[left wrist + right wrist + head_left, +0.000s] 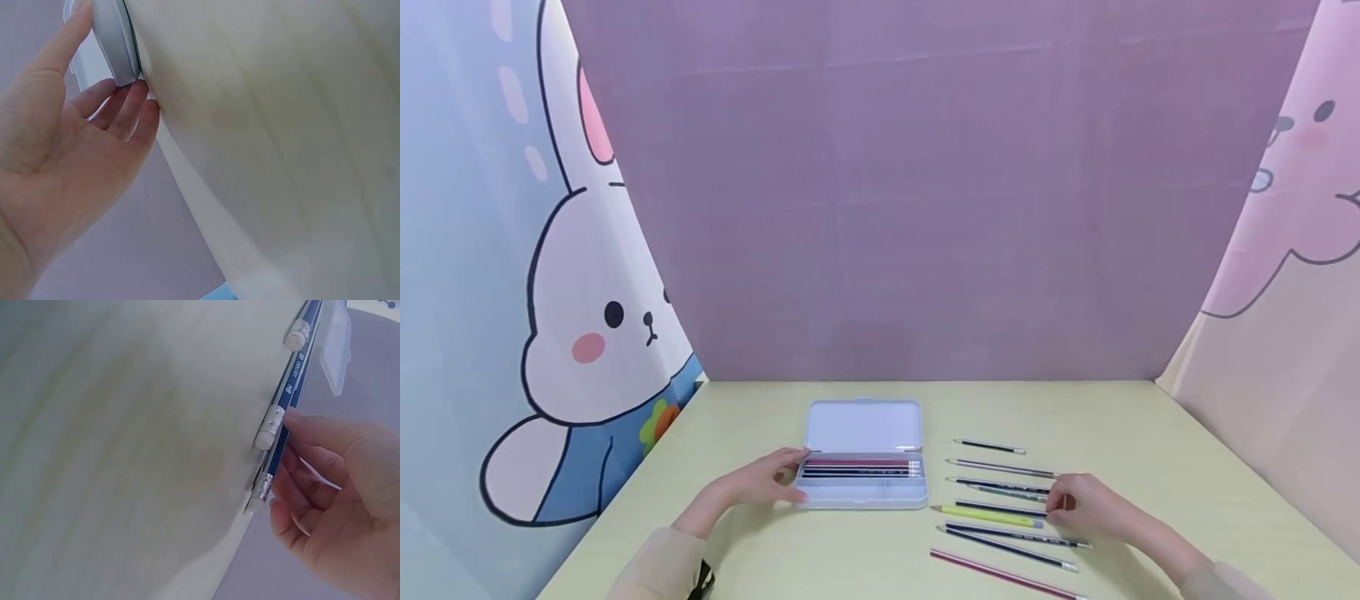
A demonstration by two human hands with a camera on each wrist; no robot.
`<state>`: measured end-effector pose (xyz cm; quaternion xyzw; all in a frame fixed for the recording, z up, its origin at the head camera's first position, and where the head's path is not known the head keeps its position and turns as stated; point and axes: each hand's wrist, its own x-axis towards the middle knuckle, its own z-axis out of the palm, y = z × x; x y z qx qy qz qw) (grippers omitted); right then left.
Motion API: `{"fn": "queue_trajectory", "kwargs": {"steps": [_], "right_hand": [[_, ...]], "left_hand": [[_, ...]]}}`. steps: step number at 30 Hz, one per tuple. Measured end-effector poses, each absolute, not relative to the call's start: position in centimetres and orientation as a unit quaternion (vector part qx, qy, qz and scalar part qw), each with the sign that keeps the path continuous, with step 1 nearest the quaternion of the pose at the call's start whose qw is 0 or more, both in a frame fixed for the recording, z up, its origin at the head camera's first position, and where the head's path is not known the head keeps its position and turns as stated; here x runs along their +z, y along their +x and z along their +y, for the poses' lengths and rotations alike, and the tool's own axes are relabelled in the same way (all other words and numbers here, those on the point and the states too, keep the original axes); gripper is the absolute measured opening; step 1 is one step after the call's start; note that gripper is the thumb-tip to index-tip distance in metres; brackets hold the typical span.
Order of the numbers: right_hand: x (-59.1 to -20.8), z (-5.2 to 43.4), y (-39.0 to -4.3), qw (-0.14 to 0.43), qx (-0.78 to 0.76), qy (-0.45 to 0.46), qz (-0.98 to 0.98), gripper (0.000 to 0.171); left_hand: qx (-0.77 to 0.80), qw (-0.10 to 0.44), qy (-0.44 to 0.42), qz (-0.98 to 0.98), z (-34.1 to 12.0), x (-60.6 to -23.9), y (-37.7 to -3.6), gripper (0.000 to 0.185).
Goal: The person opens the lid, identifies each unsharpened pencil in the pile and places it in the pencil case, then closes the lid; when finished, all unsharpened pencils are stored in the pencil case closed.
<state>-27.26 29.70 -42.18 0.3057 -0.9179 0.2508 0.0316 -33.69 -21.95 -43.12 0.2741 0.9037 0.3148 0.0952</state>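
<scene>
An open white pencil case [865, 503] lies on the table, lid tipped back, with red and dark pencils [857, 468] in its rear compartment. My left hand [766, 479] grips its left end, thumb at the front corner and fingers by the hinge; the left wrist view shows fingertips under the case's edge [119, 47]. On the right, my right hand [1093, 507] pinches a dark pencil [996, 506] near its eraser end. In the right wrist view, thumb and fingers meet around dark blue pencils [290, 387] with white erasers.
Around the right hand lie a yellow-green pencil [988, 516], a red pencil [1000, 573], a short dark pencil [988, 446] and several other dark pencils [1011, 546]. A purple backdrop [925, 208] stands behind the table [820, 558], with patterned curtains [460, 292] at both sides.
</scene>
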Motion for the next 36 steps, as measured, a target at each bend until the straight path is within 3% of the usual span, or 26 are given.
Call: {"fn": "queue_trajectory", "kwargs": {"steps": [9,31,36], "right_hand": [[-41.4,29.8,-27.0,0.010,0.268,0.298,-0.916,0.006],[-40.4,27.8,-27.5,0.086,0.275,0.287,-0.914,0.004],[-40.2,27.0,-27.7,0.082,0.271,0.279,-0.918,0.006]], "left_hand": [[0.320,0.101,0.265,0.904,-21.8,-42.8,-33.4,0.080],[0.314,0.098,0.265,0.906,-21.8,-42.8,-33.5,0.081],[0.315,0.098,0.267,0.905,-21.9,-42.9,-33.5,0.081]]}}
